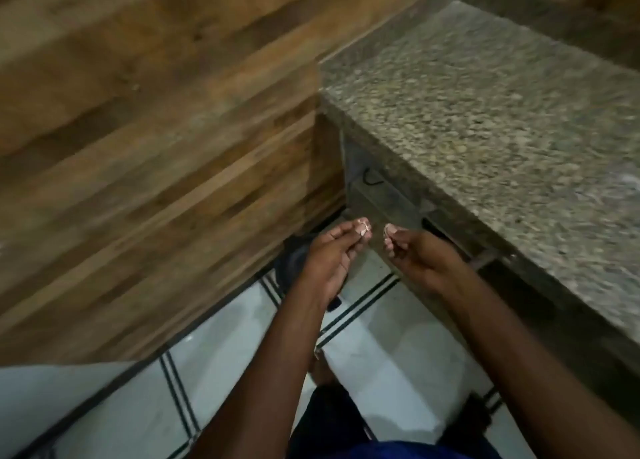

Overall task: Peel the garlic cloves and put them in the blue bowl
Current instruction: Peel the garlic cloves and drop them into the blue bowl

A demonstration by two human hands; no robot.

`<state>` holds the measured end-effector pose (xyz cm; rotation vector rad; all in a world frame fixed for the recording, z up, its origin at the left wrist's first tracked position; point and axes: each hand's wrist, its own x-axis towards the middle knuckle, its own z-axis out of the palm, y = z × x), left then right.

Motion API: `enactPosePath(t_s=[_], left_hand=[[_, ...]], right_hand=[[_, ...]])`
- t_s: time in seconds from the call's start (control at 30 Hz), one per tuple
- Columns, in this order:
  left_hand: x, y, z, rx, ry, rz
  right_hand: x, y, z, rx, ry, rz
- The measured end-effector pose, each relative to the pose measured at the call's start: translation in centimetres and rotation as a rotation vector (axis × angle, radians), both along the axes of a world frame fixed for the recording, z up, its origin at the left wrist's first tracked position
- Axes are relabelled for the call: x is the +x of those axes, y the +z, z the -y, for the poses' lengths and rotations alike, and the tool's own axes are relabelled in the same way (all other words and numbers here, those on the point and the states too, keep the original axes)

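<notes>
Two small pale scraps are what we can make out of the task's thing: a pale, papery bit of garlic [364, 229] pinched at the tips of the left hand [329, 261], and another pale bit [387, 231] at the tips of the right hand [420, 254]. The frame is blurred, so we cannot tell whether either scrap is a clove or only loose skin. Both sets of fingers [353, 237] are curled in and pinching; the two hands are near each other but apart, held out in the air over the floor, just left of the worktop's near edge.

We judge that peeling is under way, with skin perhaps being pulled off or shed. How many cloves are finished we cannot say, because the blue bowl is nowhere in view, and neither is any other container or pile of cloves.

To the right and further off lies the speckled grey-brown granite worktop [502, 119], with a dark recess under its edge. On the left runs a brown wood-grain panelled wall [138, 147]. Nearest us is a white tiled floor with dark lines [221, 347], with a dark object [294, 261] lying on it below the left hand.
</notes>
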<state>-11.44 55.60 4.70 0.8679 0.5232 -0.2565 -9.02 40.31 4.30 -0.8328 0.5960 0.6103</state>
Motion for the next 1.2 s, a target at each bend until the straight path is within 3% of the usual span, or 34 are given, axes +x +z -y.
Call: enactPosePath(t_s=[0.17, 0.37, 0.7, 0.93, 1.13, 1.2], left_hand=[[-0.2, -1.8, -12.1, 0.021, 0.118, -0.055], [0.3, -5.6, -20.5, 0.026, 0.209, -0.114], [2.3, -16.6, -25.8, 0.029, 0.215, -0.267], [5.5, -30.1, -25.5, 0.066, 0.077, -0.396], [9.3, -43.5, -23.9, 0.313, -0.045, -0.457], [10.9, -48.0, -23.2, 0.566, -0.145, -0.442]], right_hand=[[2.1, -1.6, -12.8, 0.01, 0.135, 0.001], [4.1, -5.0, -21.8, -0.028, 0.232, -0.035], [6.7, -14.9, -27.3, -0.286, 0.263, -0.156], [8.9, -28.0, -26.8, -0.457, 0.268, -0.195], [11.4, -40.7, -25.4, -0.549, 0.294, -0.205], [12.5, -44.6, -25.3, -0.661, 0.382, -0.176]])
